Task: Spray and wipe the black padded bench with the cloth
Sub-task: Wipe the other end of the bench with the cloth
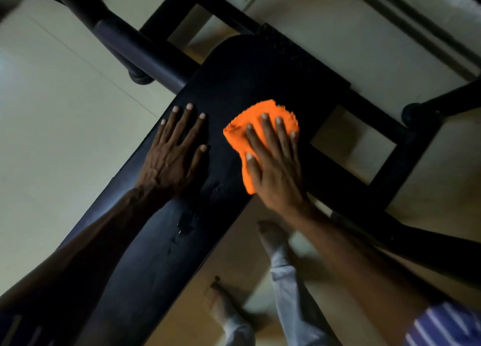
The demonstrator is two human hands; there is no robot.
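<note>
The black padded bench [234,85] runs diagonally from the lower left up to the centre of the view. An orange cloth [244,129] lies bunched on its pad near the far end. My right hand [276,163] presses flat on the cloth, fingers spread over it. My left hand [174,150] rests flat on the pad to the left of the cloth, fingers apart and holding nothing. Wet droplets [184,223] glisten on the pad nearer to me. No spray bottle is in sight.
The bench's black metal frame [385,127] and a thick padded bar [130,49] cross behind and to the right. Pale tiled floor [65,111] surrounds the bench. My bare feet [270,233] and light trouser legs stand on the floor right of the bench.
</note>
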